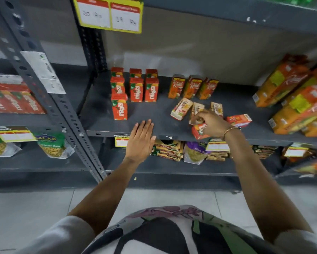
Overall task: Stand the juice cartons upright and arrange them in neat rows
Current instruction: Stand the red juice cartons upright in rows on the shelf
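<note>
On the grey metal shelf (159, 123), several red Maaza cartons (136, 89) stand upright in rows at the left. Three orange Real cartons (192, 87) stand in a row behind the middle. In front of them small Real cartons lie toppled (181, 109), and another lies on its side (239, 120) at the right. My right hand (211, 123) is closed on a small orange carton (199, 132) near the shelf's front edge, and its fingers also touch a lying carton. My left hand (141, 139) hovers open and flat over the shelf's front edge, holding nothing.
Large orange Real juice packs (289, 99) are stacked at the shelf's right end. A slotted steel upright (49, 92) rises at the left. Snack bags and packets (168, 150) fill the lower shelf. Yellow price tags (110, 14) hang from the shelf above.
</note>
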Available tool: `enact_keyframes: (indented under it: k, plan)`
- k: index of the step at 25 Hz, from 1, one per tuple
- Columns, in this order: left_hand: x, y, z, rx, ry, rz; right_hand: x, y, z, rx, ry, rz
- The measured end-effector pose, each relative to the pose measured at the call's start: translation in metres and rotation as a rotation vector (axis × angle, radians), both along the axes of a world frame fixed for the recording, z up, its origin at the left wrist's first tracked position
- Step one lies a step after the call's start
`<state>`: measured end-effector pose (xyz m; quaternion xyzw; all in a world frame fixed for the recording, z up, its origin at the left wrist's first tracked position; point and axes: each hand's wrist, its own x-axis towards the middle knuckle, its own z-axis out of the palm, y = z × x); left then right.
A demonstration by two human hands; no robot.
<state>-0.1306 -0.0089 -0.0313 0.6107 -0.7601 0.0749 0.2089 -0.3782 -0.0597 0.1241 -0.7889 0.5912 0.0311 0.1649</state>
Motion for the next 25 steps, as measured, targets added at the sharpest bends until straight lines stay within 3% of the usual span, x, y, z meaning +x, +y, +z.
enact_keyframes:
  k: [5,13,15,21,25]
  plan:
    - [-0.003,-0.008,-0.009,-0.080,-0.030,0.060,-0.025,0.003,-0.024,-0.026,0.123,0.072]
    - [0.001,-0.009,-0.011,-0.072,0.006,0.045,-0.014,-0.001,-0.016,-0.267,0.276,0.072]
    - [0.006,-0.005,-0.008,-0.037,0.030,0.020,-0.006,-0.002,-0.007,-0.306,0.154,-0.008]
    - [0.050,0.016,-0.012,-0.023,0.064,0.055,0.064,0.008,0.003,-0.385,-0.575,-0.274]
    - [0.096,0.029,-0.013,-0.041,0.137,0.196,0.115,0.007,-0.005,-0.424,-0.824,-0.333]
